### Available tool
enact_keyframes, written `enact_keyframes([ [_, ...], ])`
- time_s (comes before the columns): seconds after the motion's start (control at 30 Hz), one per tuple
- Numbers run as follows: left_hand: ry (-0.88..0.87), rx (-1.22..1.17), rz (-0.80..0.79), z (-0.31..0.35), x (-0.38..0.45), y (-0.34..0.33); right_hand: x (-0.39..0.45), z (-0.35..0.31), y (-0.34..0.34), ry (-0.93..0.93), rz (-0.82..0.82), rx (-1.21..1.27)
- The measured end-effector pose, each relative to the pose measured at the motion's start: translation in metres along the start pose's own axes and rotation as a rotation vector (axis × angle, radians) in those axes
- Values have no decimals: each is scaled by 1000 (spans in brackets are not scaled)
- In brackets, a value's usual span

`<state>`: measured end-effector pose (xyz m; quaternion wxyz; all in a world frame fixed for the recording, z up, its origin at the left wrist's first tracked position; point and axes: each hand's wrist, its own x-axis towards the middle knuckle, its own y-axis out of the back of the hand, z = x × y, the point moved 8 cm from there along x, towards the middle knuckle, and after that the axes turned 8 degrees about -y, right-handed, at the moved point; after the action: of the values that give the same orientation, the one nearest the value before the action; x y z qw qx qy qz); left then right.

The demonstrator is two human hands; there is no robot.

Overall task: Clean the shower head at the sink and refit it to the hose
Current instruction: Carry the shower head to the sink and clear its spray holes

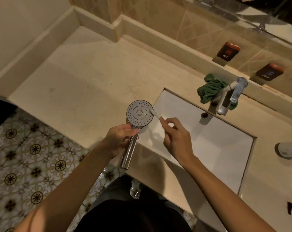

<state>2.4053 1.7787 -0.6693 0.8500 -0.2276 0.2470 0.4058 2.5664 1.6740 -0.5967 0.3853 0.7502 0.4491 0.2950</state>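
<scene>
Shower head (140, 113) held face-up over the counter (91, 77) edge, just left of the sink (208, 139).

Left hand (120, 138) fingers grasp its chrome handle just below the head; right hand (176, 136) fingers pinch a small white brush (156, 114) whose tip touches the perforated face. A green cloth (210, 89) lies behind the tap (225, 99).
</scene>
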Motion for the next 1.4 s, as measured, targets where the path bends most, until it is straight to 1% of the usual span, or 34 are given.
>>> enact_keyframes([
  [0.1, 20, 8, 4, -3, 0, 0, -8, -10, -9, 50, -63, -40],
  [0.2, 31, -16, 5, -4, 0, -1, -6, -5, -6, -20, -14, -1],
  [0.3, 30, -14, 10, -5, 0, -3, -7, -9, -10, 23, -44, -25],
  [0.4, 24, -27, 23, -2, 0, -4, -2, -1, -4, -59, 17, 9],
  [0.5, 21, -31, 40, -2, -1, -4, -2, -10, -8, 16, -28, -25],
  [0.57, 28, -53, 36, -2, -2, -3, -2, -11, -7, -9, -10, -5],
  [0.67, 34, -61, 26, -2, -5, -2, -1, -17, -8, 50, -15, -16],
  [0.77, 27, -82, 14, 0, -4, -1, -4, -12, -7, -22, 29, 4],
  [0.87, 22, -95, 8, 1, -3, -2, -8, -14, -13, 31, 5, -3],
  [0.97, 23, -87, 11, 2, 0, -4, -5, -4, -10, -68, 45, 19],
  [1.07, 33, -67, 22, 0, 2, -4, -3, -3, -13, -38, 5, -6],
  [1.17, 32, -60, 30, -2, 2, -3, -1, 4, -7, -73, 25, 44],
  [1.27, 28, -18, 42, -5, 3, -1, -1, -6, -11, 30, -46, -5],
  [1.33, 32, -12, 51, -5, 3, -1, 2, -6, -10, -3, -51, 29],
  [1.4, 28, -4, 57, -6, 3, -2, 5, -13, -13, 31, -87, 22],
])
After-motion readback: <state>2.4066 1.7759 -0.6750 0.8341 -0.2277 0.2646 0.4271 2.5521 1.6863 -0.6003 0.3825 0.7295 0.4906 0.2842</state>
